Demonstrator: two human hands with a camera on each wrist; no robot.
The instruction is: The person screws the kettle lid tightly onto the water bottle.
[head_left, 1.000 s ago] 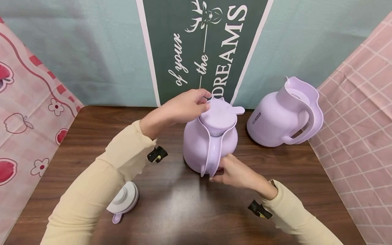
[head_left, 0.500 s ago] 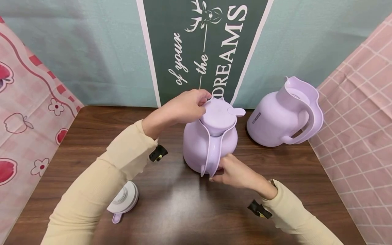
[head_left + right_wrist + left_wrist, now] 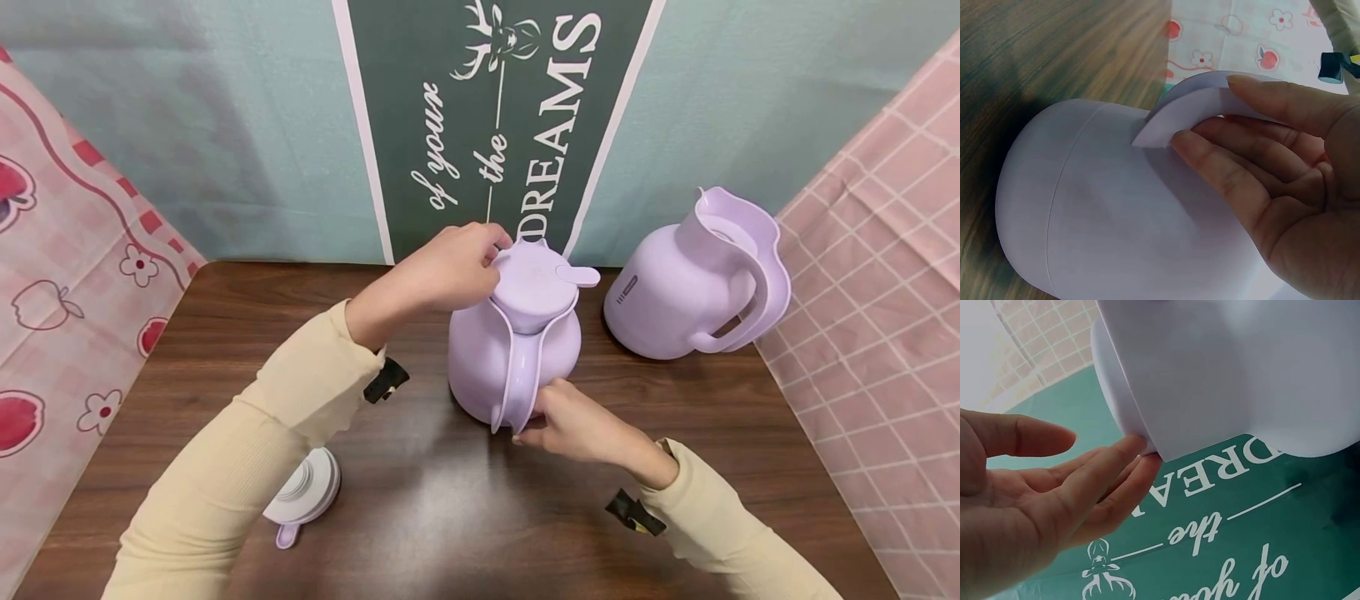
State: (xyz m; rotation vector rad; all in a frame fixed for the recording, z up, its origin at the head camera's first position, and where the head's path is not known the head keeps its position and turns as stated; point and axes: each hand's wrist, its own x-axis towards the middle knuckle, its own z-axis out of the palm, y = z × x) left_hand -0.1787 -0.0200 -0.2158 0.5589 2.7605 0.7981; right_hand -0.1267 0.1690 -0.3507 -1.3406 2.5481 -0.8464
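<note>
A lilac thermos jug [image 3: 477, 358] stands upright at the middle of the table, its round lid [image 3: 534, 287] seated in the neck and the lid's tab pointing right. My left hand [image 3: 457, 265] is at the left side of the lid. In the left wrist view its fairly straight fingertips [image 3: 1135, 447] touch the edge there, while the thumb stays apart. My right hand [image 3: 573, 422] grips the jug's handle [image 3: 525, 371] near its lower end. The right wrist view has the thumb on the outside of the handle and the fingers curled under it.
A second lilac jug [image 3: 667, 287] without a lid stands at the back right, handle toward the right. Another lid [image 3: 315, 492] lies upside down at the front left, partly behind my left sleeve [image 3: 217, 467]. Cloth hangs around the wooden table [image 3: 465, 533].
The left thumb has drawn back slightly to the left, off the top of the lid. My right hand and the jug have stayed in place.
</note>
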